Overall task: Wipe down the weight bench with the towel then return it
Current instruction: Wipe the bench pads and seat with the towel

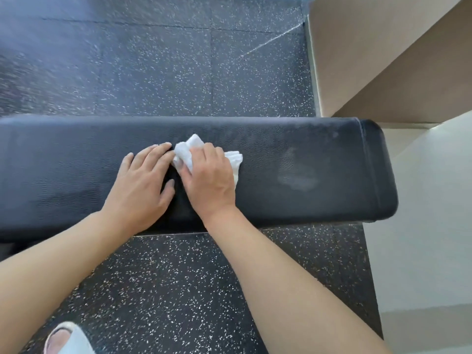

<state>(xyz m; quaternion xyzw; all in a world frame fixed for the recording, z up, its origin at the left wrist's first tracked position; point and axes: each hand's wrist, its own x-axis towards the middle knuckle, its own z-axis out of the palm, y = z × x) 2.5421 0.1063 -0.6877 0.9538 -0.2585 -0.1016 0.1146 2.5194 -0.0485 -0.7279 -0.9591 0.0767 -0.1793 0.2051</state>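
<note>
A black padded weight bench (319, 159) runs left to right across the middle of the head view. A small white towel (190, 149) lies bunched on its top near the middle. My right hand (207, 177) lies over the towel, its fingers curled round the cloth and pressing it onto the pad. My left hand (143, 180) rests flat on the bench just to the left, fingers straight, fingertips touching the towel's left edge. A pale smudge (297, 180) shows on the pad to the right of the towel.
Black rubber floor (163, 67) with white flecks surrounds the bench. A beige wall corner (383, 60) and a pale ledge (429, 226) stand at the bench's right end. My foot in a light slipper (67, 339) is at the bottom left.
</note>
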